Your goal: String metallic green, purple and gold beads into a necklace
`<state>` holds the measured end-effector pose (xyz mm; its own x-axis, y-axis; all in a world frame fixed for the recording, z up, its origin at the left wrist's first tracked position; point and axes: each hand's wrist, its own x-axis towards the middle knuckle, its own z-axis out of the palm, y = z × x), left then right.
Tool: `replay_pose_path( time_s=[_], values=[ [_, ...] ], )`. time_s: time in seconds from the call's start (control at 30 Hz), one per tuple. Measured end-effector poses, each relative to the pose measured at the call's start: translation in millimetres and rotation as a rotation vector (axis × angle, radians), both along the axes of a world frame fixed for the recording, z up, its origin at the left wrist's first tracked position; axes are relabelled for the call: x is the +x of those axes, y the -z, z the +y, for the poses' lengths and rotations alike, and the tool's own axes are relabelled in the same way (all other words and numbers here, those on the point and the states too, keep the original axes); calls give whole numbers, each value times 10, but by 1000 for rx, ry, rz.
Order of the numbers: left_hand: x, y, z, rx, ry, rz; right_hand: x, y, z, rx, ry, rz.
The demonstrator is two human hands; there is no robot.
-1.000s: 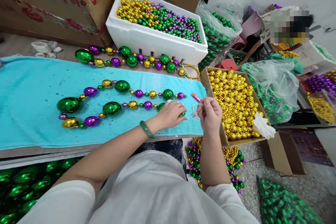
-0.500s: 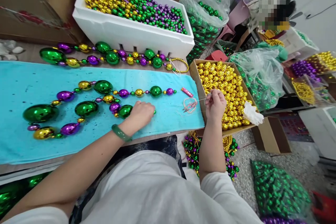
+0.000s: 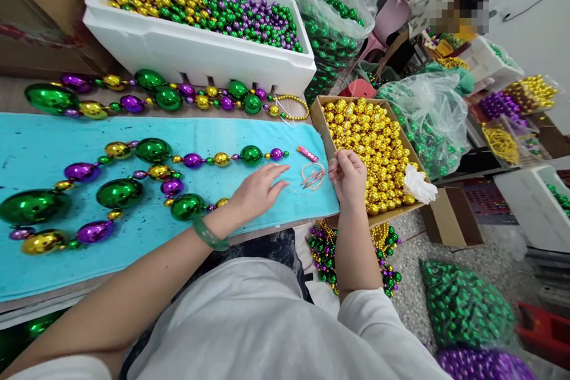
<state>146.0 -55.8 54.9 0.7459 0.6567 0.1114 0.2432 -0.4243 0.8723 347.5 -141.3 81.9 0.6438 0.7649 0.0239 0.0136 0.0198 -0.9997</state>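
Note:
A string of large shiny green, purple and gold beads (image 3: 119,193) lies looped on a turquoise towel (image 3: 249,130). My left hand (image 3: 258,195) hovers over the towel beside the near end of the string, its fingers stretched out and apart, holding nothing. At the towel's right end my right hand (image 3: 350,177) pinches a thin thread, which is hard to follow. Close to its left are small scissors (image 3: 313,177) with pale handles and a pink-red tube (image 3: 307,154), perhaps a lighter. Another bead string (image 3: 168,98) lies beyond the towel.
Behind the strings stands a white foam box (image 3: 200,41) of small mixed beads. A cardboard box (image 3: 318,113) of gold beads adjoins the towel's right end. Bags of green beads (image 3: 467,303) sit on the floor at right. A person (image 3: 458,3) is in the far background.
My left hand has opened from a closed pose and moved right. My right hand has come left and lower, still pinching the thread. The whole view has shifted, with things sliding left.

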Motion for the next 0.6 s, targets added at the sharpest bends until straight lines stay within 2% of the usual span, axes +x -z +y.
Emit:
replay_pose_path(
  time_s=[0.07,0.13,0.2,0.37,0.47,0.53,0.6],
  values=[
    [210,-47,-66,-368,56,-235,-167,-39,47,-11,-101,14],
    [331,-97,-84,-684,145,-321,-281,-83,79,-18,-189,22],
    [349,-140,-57,-812,170,-284,-322,-126,93,6,-228,17],
    [88,-164,57,-678,62,-113,-98,-160,77,39,-126,-72],
    [-160,-136,90,-617,-21,-43,180,-77,63,45,-59,-282],
    [-337,-120,108,-585,-131,-42,358,25,61,28,-117,-518],
    [-506,-117,123,-567,-237,-62,485,153,71,-41,-268,-739]
  ],
)
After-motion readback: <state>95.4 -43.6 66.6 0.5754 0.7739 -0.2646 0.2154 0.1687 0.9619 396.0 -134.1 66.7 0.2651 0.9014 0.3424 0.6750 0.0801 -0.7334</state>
